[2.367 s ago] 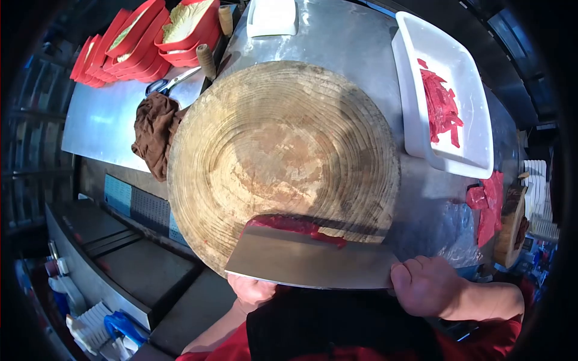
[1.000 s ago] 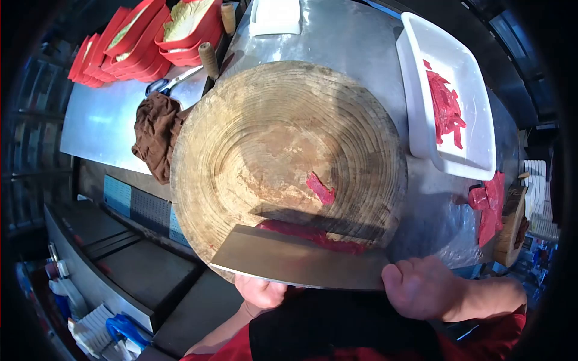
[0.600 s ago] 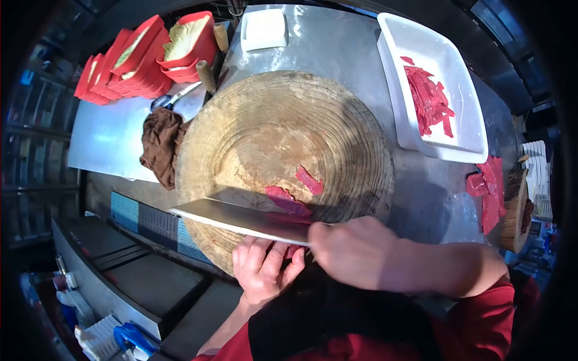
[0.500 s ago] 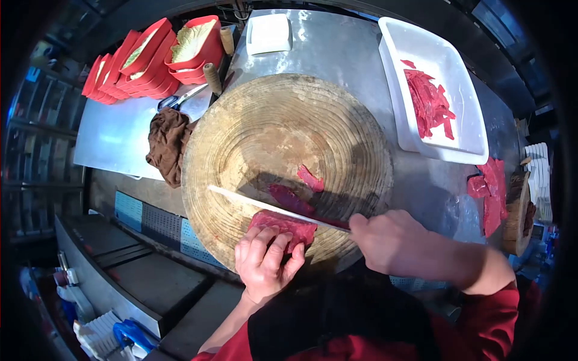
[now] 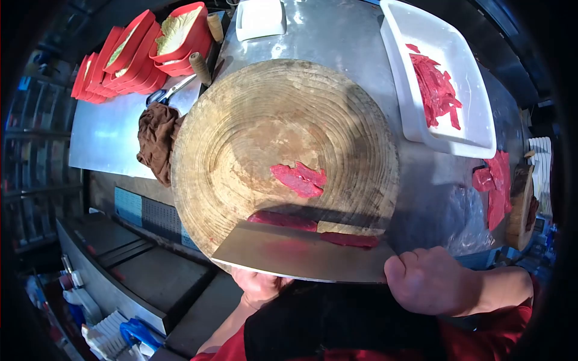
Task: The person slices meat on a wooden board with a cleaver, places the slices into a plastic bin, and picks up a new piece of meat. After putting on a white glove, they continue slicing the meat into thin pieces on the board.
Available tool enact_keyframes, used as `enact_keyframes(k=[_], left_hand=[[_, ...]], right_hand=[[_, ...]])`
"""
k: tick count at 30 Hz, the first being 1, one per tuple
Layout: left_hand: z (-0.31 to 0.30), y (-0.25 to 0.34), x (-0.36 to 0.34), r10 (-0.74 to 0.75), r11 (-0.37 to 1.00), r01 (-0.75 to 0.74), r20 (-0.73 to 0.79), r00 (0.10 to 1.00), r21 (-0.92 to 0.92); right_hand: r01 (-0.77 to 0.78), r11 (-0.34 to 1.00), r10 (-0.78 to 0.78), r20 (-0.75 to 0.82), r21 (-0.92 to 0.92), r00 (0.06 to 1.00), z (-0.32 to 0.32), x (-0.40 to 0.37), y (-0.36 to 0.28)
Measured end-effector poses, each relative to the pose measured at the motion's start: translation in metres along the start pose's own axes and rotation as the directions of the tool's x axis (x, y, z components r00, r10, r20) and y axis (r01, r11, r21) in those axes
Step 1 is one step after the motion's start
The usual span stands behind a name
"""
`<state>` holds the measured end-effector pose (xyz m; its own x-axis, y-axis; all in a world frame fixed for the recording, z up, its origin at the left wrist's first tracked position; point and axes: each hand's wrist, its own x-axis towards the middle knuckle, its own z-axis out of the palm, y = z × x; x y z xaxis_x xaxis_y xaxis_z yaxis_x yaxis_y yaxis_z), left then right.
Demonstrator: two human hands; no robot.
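My right hand (image 5: 424,280) is closed round the handle of a wide cleaver (image 5: 295,253), whose blade lies nearly flat above the front edge of a round wooden block (image 5: 241,120). A thin strip of red meat (image 5: 349,240) rests on the blade near its right end. Just beyond the blade is a larger piece of meat (image 5: 282,220), partly hidden by it. My left hand (image 5: 259,284) is below the blade, its fingers mostly covered. Two overlapping slices (image 5: 299,179) lie near the middle of the block.
A white tub (image 5: 475,90) of meat strips stands at the right, with more meat (image 5: 498,189) beside it. Red baskets (image 5: 132,48), scissors (image 5: 174,90) and a brown cloth (image 5: 158,141) are at the left. A white dish (image 5: 261,19) sits at the back.
The cleaver has come toward me and turned from edge-down to nearly flat, with a strip on it. A second slice now lies against the one on the block. My left hand has dropped under the blade.
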<state>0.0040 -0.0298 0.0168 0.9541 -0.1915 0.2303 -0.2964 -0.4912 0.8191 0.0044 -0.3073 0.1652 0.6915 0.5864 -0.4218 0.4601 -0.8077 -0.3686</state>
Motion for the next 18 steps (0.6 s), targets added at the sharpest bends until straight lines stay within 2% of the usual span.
enact_keyframes(k=[2, 3, 4, 5, 6, 8, 10, 11, 12, 13, 16, 18], left_hand=[[0.003, -0.003, -0.007, -0.198, 0.952, 0.167, -0.099, 0.975, -0.257], [0.002, -0.001, -0.002, -0.21, 0.948, 0.177, -0.1, 0.973, -0.263], [-0.002, 0.005, 0.007, -0.023, 1.0, 0.021, -0.125, 0.992, -0.018], [-0.005, 0.01, 0.014, 0.165, 0.964, -0.139, -0.1, 0.981, 0.227], [-0.008, 0.01, 0.017, 0.159, 0.966, -0.134, -0.097, 0.983, 0.223], [-0.012, 0.008, 0.025, 0.245, 0.912, -0.239, 0.026, 0.969, 0.332], [-0.008, 0.011, 0.031, 0.264, 0.893, -0.251, 0.017, 0.964, 0.374], [-0.007, 0.014, 0.032, 0.285, 0.869, -0.259, 0.002, 0.959, 0.422], [-0.007, 0.007, 0.028, 0.326, 0.85, -0.302, 0.021, 0.945, 0.432], [-0.004, 0.01, 0.026, 0.308, 0.863, -0.273, -0.015, 0.951, 0.425], [-0.001, 0.017, 0.031, 0.331, 0.852, -0.28, -0.041, 0.943, 0.444], [-0.003, 0.017, 0.03, 0.322, 0.862, -0.283, -0.023, 0.946, 0.42]], right_hand=[[0.006, 1.0, -0.006, 0.015, 0.0, 1.0, -0.003, 0.009, 0.002], [0.018, 0.999, -0.019, 0.026, 0.026, 0.999, -0.005, 0.014, 0.003], [0.029, 0.998, -0.031, 0.037, 0.052, 0.999, -0.006, 0.019, 0.005], [0.028, 0.998, -0.031, 0.049, 0.053, 0.998, -0.008, 0.025, 0.005], [0.035, 0.993, -0.04, 0.043, 0.11, 0.998, -0.009, 0.035, 0.004], [0.036, 0.985, -0.042, 0.03, 0.166, 0.999, -0.006, 0.06, -0.001], [0.113, 0.952, -0.066, -0.168, 0.286, 0.984, 0.005, 0.094, -0.011], [0.108, 0.952, -0.059, -0.174, 0.286, 0.983, 0.005, 0.105, -0.017], [0.053, 0.96, -0.027, -0.098, 0.274, 0.995, 0.003, 0.114, -0.023], [-0.002, 0.966, 0.009, -0.027, 0.257, 1.0, 0.001, 0.116, -0.024], [0.015, 0.966, -0.005, -0.038, 0.259, 0.999, -0.01, 0.111, -0.011], [-0.095, 0.974, 0.08, 0.082, 0.204, 0.993, -0.019, 0.093, -0.003]])
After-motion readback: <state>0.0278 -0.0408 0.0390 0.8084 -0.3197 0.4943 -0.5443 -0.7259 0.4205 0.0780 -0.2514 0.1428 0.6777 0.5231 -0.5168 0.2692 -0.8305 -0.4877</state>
